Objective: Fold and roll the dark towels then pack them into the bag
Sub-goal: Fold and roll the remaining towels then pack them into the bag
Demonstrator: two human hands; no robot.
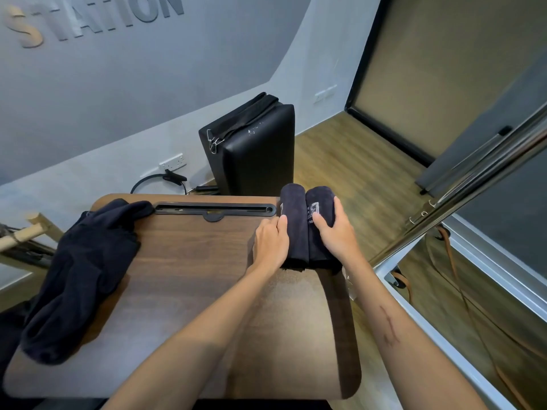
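Head view: right of centre, two rolled dark towels (307,223) lie side by side on the tabletop (192,261). The left hand (270,242) rests flat against one; the right hand (336,229) cups the other. An unfolded towel (85,270) lies at left.

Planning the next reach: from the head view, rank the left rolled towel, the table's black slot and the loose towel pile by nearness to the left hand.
1. Left rolled towel: touching the left hand.
2. Black slot: along the table's far edge.
3. Loose towel pile: at the table's left edge.
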